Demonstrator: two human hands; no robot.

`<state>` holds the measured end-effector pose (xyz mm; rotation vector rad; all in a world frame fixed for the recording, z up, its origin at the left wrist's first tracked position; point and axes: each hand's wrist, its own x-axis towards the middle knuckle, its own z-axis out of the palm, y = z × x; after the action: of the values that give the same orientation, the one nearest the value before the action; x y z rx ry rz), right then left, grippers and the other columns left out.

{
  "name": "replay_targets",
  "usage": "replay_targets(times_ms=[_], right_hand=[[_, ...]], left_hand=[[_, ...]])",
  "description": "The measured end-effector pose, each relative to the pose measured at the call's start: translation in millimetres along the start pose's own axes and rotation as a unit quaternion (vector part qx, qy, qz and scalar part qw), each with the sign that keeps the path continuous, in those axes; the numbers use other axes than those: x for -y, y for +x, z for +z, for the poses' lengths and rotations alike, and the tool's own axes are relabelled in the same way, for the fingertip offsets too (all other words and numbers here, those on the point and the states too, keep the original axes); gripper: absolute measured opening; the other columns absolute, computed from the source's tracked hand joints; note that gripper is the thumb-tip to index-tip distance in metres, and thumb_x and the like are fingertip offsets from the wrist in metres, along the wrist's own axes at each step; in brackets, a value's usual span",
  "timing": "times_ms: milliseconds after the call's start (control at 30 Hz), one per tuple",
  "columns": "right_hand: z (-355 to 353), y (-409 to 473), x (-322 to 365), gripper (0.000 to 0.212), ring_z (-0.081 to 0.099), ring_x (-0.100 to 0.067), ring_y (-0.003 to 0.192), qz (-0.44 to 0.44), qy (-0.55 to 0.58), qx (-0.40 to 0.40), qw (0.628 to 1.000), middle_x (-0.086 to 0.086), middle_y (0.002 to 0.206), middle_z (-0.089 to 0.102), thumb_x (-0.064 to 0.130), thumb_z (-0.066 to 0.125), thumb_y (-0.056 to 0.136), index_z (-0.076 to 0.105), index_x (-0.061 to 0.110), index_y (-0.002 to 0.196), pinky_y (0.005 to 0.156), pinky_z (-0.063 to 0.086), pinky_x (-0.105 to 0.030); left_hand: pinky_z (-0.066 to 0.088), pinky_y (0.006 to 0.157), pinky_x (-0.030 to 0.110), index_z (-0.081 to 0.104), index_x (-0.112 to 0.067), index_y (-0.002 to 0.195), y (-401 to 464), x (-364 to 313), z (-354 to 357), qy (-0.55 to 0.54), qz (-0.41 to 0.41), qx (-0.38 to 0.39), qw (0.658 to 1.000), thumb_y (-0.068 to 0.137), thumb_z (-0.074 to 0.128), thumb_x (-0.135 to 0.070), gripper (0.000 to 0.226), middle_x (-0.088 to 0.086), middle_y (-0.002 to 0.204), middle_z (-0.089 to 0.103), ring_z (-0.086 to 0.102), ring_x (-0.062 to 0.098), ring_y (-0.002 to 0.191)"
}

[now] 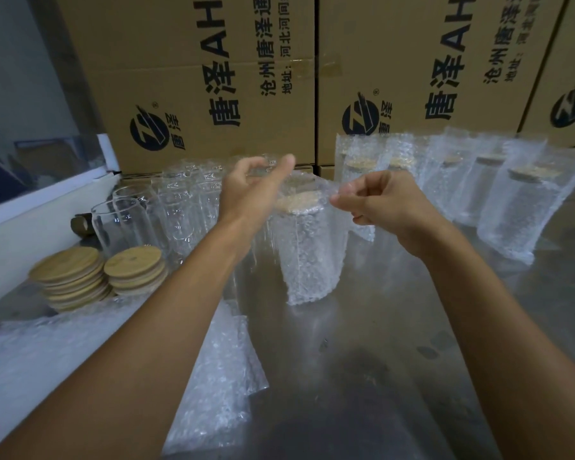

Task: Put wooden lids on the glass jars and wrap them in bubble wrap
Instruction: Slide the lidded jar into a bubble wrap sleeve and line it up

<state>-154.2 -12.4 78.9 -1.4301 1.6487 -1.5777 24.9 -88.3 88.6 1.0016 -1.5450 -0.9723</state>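
A glass jar inside a bubble wrap bag (309, 257) stands upright at the middle of the steel table (395, 343). Its wooden lid (297, 201) shows through the wrap at the top. My left hand (249, 190) pinches the bag's open top edge on the left side. My right hand (375, 202) pinches the same top edge on the right, fingers curled. Bare glass jars (166, 207) stand in a group at the back left. Two stacks of wooden lids (97, 273) lie in front of them.
Several wrapped jars with lids (498, 197) stand in a row at the back right. Flat bubble wrap bags (223, 376) lie on the table near my left forearm. Large printed cardboard boxes (213, 78) form a wall behind. A white ledge (30, 200) runs along the left.
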Motion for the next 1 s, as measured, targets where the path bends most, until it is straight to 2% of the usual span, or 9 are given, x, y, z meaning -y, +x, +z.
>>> replay_targets(times_ms=[100, 233, 333, 467, 600, 700, 800, 900, 1000], right_hand=[[-0.7, -1.3, 5.1, 0.021, 0.057, -0.002, 0.05, -0.018, -0.039, 0.018, 0.999, 0.008, 0.052, 0.062, 0.021, 0.086, 0.08, 0.068, 0.012, 0.071, 0.055, 0.051, -0.014], [1.9, -4.6, 12.0, 0.026, 0.058, -0.006, 0.052, -0.038, -0.013, 0.059, 0.997, 0.003, 0.055, 0.063, 0.024, 0.086, 0.078, 0.065, 0.011, 0.07, 0.058, 0.054, -0.016], [5.0, -7.7, 15.1, 0.029, 0.061, -0.009, 0.058, -0.05, -0.004, 0.085, 0.995, -0.002, 0.062, 0.066, 0.031, 0.086, 0.072, 0.065, 0.011, 0.072, 0.063, 0.056, -0.021], [4.0, -9.5, 16.8, 0.03, 0.066, -0.012, 0.064, -0.042, 0.028, 0.12, 0.992, -0.006, 0.071, 0.072, 0.037, 0.08, 0.072, 0.068, 0.01, 0.08, 0.068, 0.059, -0.024], [-1.9, -1.4, 7.4, 0.008, 0.065, -0.01, 0.062, -0.023, 0.059, 0.023, 0.998, -0.003, 0.076, 0.071, 0.009, 0.071, 0.093, 0.065, 0.013, 0.097, 0.066, 0.058, -0.026], [-12.1, 5.5, -6.0, 0.056, 0.067, -0.013, 0.084, -0.006, -0.122, 0.06, 0.991, -0.001, 0.108, 0.064, -0.006, 0.07, 0.087, 0.053, 0.026, 0.129, 0.072, 0.059, -0.026], [-11.9, 6.9, -18.8, 0.101, 0.062, -0.016, 0.104, 0.021, -0.218, 0.159, 0.963, 0.006, 0.125, 0.054, 0.0, 0.086, 0.074, 0.03, 0.033, 0.152, 0.086, 0.057, -0.032], [1.3, 6.3, -30.3, 0.099, 0.057, -0.004, 0.099, 0.036, -0.207, 0.223, 0.952, 0.022, 0.112, 0.052, 0.007, 0.092, 0.067, 0.034, 0.035, 0.141, 0.079, 0.052, -0.016], [7.6, 6.1, -39.3, 0.093, 0.058, -0.004, 0.107, 0.019, -0.172, 0.23, 0.958, 0.017, 0.117, 0.059, 0.006, 0.092, 0.068, 0.041, 0.025, 0.143, 0.082, 0.05, -0.016]], left_hand=[[0.044, 0.104, 0.046, 0.022, -0.039, 0.151, -5.4, 11.2, 3.5, 0.023, -0.011, 0.103, 0.994, 0.043, 0.081, -0.074, 0.127, 0.001, 0.139, 0.044, 0.049, 0.02, 0.122], [0.039, 0.113, 0.047, 0.001, -0.05, 0.151, -6.5, 29.3, 6.2, 0.041, -0.017, 0.182, 0.982, 0.032, 0.094, -0.053, 0.151, 0.004, 0.159, 0.03, 0.037, 0.023, 0.141], [0.05, 0.097, 0.032, 0.01, -0.039, 0.152, -4.4, 40.7, 11.1, 0.024, -0.027, 0.162, 0.986, 0.039, 0.097, -0.043, 0.143, -0.006, 0.142, 0.048, 0.051, 0.013, 0.125], [0.049, 0.058, 0.008, 0.061, -0.027, 0.117, 0.2, 49.1, 15.4, 0.009, -0.035, 0.16, 0.987, 0.056, 0.097, -0.025, 0.07, -0.02, 0.093, 0.073, 0.069, -0.005, 0.084], [0.051, 0.056, 0.014, 0.061, -0.029, 0.107, 0.0, 52.5, 18.6, -0.025, -0.043, 0.138, 0.989, 0.059, 0.094, -0.021, 0.059, -0.012, 0.095, 0.073, 0.071, 0.0, 0.079], [0.054, 0.059, 0.018, 0.059, -0.03, 0.099, 1.4, 55.2, 18.2, -0.055, -0.057, 0.125, 0.989, 0.064, 0.091, -0.015, 0.05, -0.013, 0.089, 0.074, 0.072, 0.002, 0.075], [0.057, 0.072, 0.03, 0.057, -0.03, 0.097, 3.0, 54.3, 18.1, -0.074, -0.062, 0.135, 0.986, 0.073, 0.083, -0.001, 0.046, -0.013, 0.086, 0.075, 0.073, 0.009, 0.081], [0.057, 0.085, 0.039, 0.059, -0.029, 0.099, 2.7, 52.5, 18.7, -0.076, -0.068, 0.144, 0.984, 0.074, 0.08, 0.001, 0.044, -0.004, 0.099, 0.073, 0.071, 0.019, 0.095], [0.055, 0.091, 0.042, 0.063, -0.019, 0.114, -1.5, 49.1, 19.4, -0.082, -0.07, 0.16, 0.981, 0.06, 0.087, -0.017, 0.06, 0.002, 0.109, 0.073, 0.07, 0.023, 0.102]])
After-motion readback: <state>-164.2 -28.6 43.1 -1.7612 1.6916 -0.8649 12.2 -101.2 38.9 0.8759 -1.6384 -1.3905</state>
